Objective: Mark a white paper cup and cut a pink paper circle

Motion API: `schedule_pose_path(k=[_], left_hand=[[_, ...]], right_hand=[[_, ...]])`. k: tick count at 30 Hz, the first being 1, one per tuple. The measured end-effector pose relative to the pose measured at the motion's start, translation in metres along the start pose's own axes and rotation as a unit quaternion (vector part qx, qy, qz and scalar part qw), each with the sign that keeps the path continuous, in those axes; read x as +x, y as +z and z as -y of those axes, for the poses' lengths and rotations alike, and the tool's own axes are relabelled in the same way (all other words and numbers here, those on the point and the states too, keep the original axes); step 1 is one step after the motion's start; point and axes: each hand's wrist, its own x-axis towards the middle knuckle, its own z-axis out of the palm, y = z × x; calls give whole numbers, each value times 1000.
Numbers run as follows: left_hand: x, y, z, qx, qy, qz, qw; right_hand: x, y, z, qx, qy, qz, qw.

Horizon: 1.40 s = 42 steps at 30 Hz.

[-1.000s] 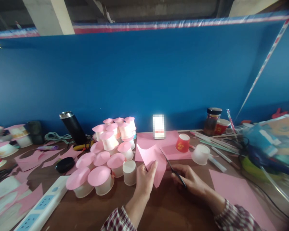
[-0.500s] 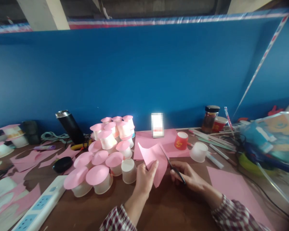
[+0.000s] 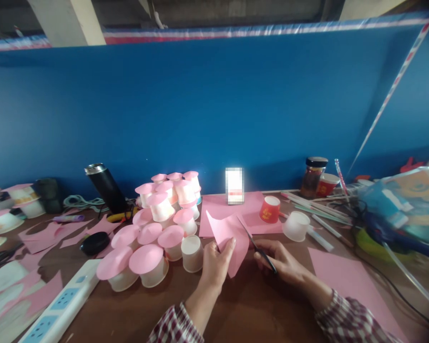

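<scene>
My left hand [image 3: 214,267] pinches a piece of pink paper [image 3: 229,238] by its lower edge and holds it up over the brown table [image 3: 250,309]. My right hand [image 3: 282,264] grips black scissors [image 3: 259,247], whose blades reach into the paper's right edge. A plain white cup [image 3: 192,253] stands upside down just left of my left hand. Beyond it is a heap of white cups capped with pink paper discs [image 3: 153,228].
A red cup [image 3: 270,209] and a white cup [image 3: 296,225] sit on pink sheets behind the hands. A pink sheet [image 3: 343,281] lies at right. A black flask [image 3: 105,188], a power strip [image 3: 57,309], paper scraps, a jar [image 3: 313,177], pens and a cluttered pile surround the spot.
Both hands stay in nearly the same place. The scissors have closed in slightly on the paper's right edge, and the view has shifted a little.
</scene>
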Motion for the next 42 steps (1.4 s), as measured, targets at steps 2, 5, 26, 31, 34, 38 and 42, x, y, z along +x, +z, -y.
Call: schedule_pose_path(k=[2,5,26,31,34,38,42], left_hand=[[0,0,-1,-1,-3,-3,1000],[0,0,-2,3,-6,-9,1000],[2,-1,-1,7,-12,-29,999],[3,-2,1,25,3,-32,999],[3,-1,2,20,1,-26,999],[2,0,2,28,0,-16,999],[1,1,3,35,7,-6,999]], right_hand=[[0,0,0,1,1,-2,1000],[0,0,-1,0,4,2,1000],[1,-2,-11,-2,14,-18,1000],[1,-1,-8,3,12,-10,1000],[1,-1,-4,4,6,0,1000],[1,-1,-2,-3,0,1,1000],[0,-1,-2,6,-1,6,1000]])
